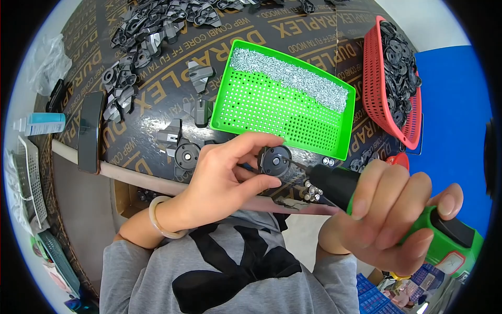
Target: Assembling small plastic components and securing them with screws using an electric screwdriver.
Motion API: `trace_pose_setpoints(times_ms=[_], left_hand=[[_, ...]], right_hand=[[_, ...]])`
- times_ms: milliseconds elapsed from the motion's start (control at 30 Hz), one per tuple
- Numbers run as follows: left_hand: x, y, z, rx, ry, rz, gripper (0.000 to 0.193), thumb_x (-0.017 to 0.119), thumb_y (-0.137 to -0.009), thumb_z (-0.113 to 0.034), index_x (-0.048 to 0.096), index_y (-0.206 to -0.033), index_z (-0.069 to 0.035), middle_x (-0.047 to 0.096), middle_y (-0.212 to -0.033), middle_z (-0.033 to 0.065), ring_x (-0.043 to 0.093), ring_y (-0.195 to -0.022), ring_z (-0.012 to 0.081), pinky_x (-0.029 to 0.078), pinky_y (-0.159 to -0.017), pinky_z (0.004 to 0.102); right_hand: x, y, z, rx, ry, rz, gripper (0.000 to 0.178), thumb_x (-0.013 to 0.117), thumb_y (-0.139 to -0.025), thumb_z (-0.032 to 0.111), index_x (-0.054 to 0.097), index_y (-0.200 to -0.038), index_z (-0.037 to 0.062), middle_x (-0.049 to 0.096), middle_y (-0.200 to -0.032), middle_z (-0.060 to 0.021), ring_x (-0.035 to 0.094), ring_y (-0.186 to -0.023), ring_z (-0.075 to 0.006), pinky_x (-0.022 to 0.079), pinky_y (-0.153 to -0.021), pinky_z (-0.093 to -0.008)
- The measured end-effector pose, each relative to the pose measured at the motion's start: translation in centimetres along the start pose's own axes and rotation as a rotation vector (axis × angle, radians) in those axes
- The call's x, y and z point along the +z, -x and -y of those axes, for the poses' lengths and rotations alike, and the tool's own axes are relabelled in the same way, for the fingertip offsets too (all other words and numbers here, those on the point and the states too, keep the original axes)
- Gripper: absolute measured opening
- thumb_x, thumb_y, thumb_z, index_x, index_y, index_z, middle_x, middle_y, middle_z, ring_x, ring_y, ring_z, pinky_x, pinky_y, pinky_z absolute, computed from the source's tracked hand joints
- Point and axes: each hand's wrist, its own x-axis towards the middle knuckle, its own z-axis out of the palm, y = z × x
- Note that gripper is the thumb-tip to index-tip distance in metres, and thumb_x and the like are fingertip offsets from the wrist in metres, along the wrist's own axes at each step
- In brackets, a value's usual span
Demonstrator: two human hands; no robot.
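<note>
My left hand pinches a round black plastic part between thumb and fingers, its disc face turned to the right. Wrapped around a green and black electric screwdriver is my right hand. The thin bit points left and meets the face of the disc; whether it sits on a screw is too small to tell. Just beyond both hands lies a green perforated tray with a heap of small silver screws along its far side. Small shiny metal pieces sit below the screwdriver's nose.
Black plastic parts pile up at the far left, with a few single ones beside the tray. A red basket of black discs stands at the right. A phone and a blue-labelled bottle are at the left edge.
</note>
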Motion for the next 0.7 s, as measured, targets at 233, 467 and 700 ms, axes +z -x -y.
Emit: trace_pose_setpoints(times_ms=[233,467,700], left_hand=[[0.4,0.1,0.4,0.004,0.074,-0.005,0.055,0.075,-0.075,0.01,0.057,-0.126,-0.001,0.052,-0.076,-0.0027,0.044,-0.069,0.0025,0.038,-0.057,0.0187],[0.5,0.1,0.7,0.029,0.069,0.019,0.055,0.074,-0.075,0.011,0.056,-0.126,0.0,0.057,-0.08,-0.0004,0.047,-0.071,0.0034,0.041,-0.058,0.0193],[0.4,0.2,0.1,-0.023,0.103,0.035,0.053,0.071,-0.076,0.013,0.055,-0.126,0.001,0.063,-0.088,0.0041,0.056,-0.077,0.0052,0.048,-0.066,0.0207]], right_hand=[[-0.9,-0.7,0.2,0.12,0.104,0.173,0.029,0.057,-0.095,0.02,0.043,-0.12,0.0121,0.052,-0.069,0.0009,0.05,-0.057,-0.0099,0.045,-0.06,-0.029],[-0.7,-0.4,0.6,0.155,0.12,0.163,0.029,0.058,-0.095,0.021,0.042,-0.119,0.0124,0.052,-0.069,0.0006,0.051,-0.057,-0.0099,0.046,-0.06,-0.0287],[-0.3,0.0,0.9,0.174,0.139,0.099,0.028,0.057,-0.096,0.021,0.042,-0.118,0.012,0.052,-0.07,0.0002,0.051,-0.057,-0.0104,0.046,-0.06,-0.0289]])
